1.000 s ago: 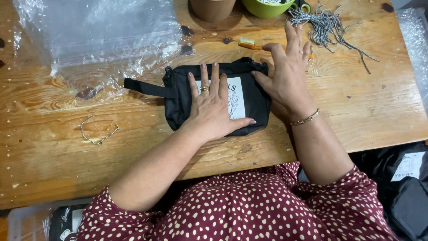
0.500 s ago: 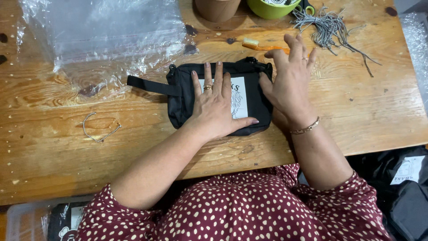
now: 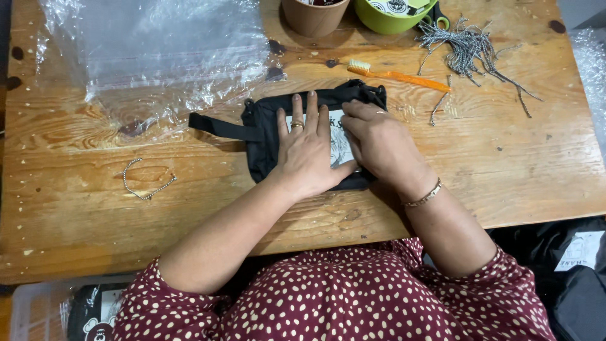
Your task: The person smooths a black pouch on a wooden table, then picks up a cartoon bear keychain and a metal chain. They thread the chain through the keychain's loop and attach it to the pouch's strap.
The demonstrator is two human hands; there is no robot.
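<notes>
A small black pouch (image 3: 262,136) with a white printed patch and a black strap (image 3: 218,126) lies flat on the wooden table (image 3: 505,170). My left hand (image 3: 306,148) rests palm down on the pouch, fingers spread, a ring on one finger. My right hand (image 3: 379,145) lies on the pouch's right half, fingers pointing left and touching the left hand's thumb. A bracelet circles my right wrist. Neither hand grips anything.
Crumpled clear plastic bags (image 3: 158,50) lie at the back left. An orange toothbrush (image 3: 401,76), a bundle of grey cords (image 3: 467,44), a brown cup (image 3: 314,14) and a green bowl (image 3: 391,12) sit at the back. A thin chain (image 3: 146,180) lies at left. Black bags (image 3: 568,278) lie lower right.
My right hand has moved left from the pouch's right edge onto its middle, beside the left hand. The left hand has stayed flat on the pouch.
</notes>
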